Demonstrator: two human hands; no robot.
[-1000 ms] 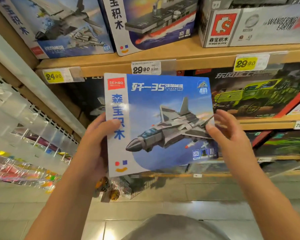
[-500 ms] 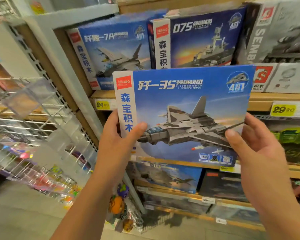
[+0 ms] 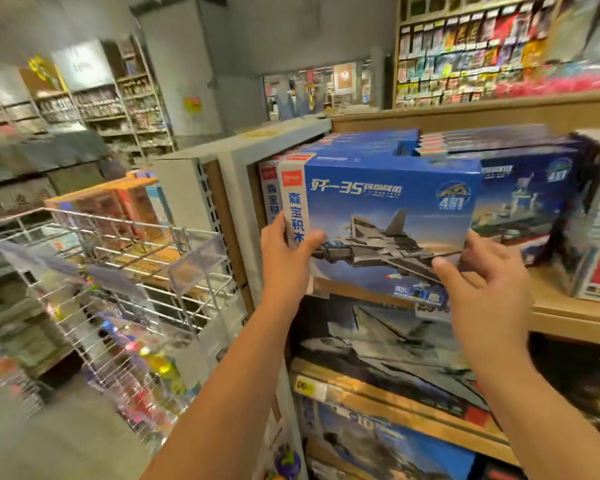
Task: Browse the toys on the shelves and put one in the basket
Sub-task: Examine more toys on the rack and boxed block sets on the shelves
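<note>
My left hand (image 3: 284, 258) grips the blue jet block box (image 3: 388, 230) at its left edge, up by the top shelf (image 3: 551, 306); right hand (image 3: 482, 275) spread, fingertips on its corner. Keep it level, both hands steady; no basket visible.

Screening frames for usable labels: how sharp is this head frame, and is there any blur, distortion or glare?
Head view: the jet box and left hand are fairly sharp and its title is readable; the right hand is smeared by motion; the wire rack and background shelves are blurred; wide-angle bending shows at the edges; lighting is even, with no strong glare on the box.
</note>
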